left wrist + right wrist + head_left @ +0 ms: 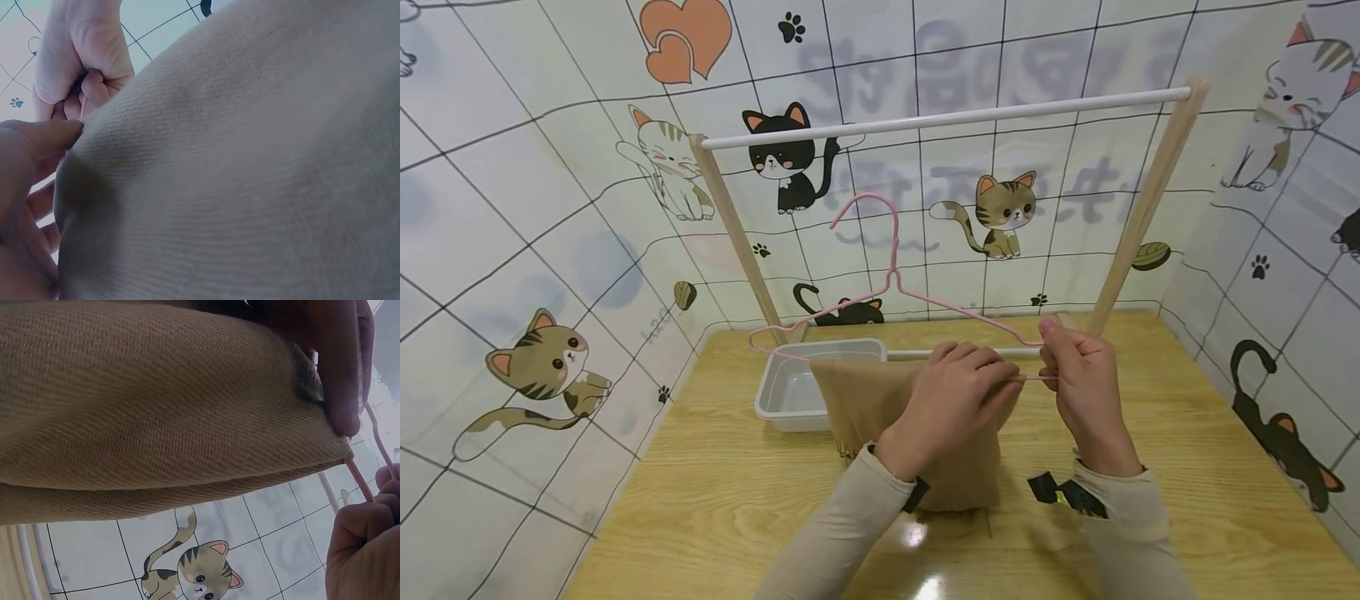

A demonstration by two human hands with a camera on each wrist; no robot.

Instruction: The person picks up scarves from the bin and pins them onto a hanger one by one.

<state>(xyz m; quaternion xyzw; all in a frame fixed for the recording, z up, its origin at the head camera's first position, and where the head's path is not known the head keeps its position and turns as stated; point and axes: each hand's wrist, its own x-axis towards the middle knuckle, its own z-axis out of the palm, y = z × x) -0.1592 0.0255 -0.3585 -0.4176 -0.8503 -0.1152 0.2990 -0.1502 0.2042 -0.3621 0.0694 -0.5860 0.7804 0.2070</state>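
Note:
A pink clothes hanger [951, 307] is held up in front of me, its hook pointing upward. Folded over its lower bar hangs a tan fringed scarf [958, 471], with fringe showing at the bottom edge. My right hand [1086, 383] grips the hanger's right end in a fist. With my left hand [947, 400] I pinch the scarf's top edge near its right side. The left wrist view shows the thumb [53, 134] on the cloth [219, 156]. In the right wrist view, the pink bar [359, 480] runs out of the fold toward the right fist [369, 544].
A white plastic basin [771, 412] stands behind the scarf to the left. Across the back rises a rack with a white top rail [940, 122] and wooden posts [1150, 196]. The wooden table [685, 500] lies below, with cat-print walls [490, 217] around it.

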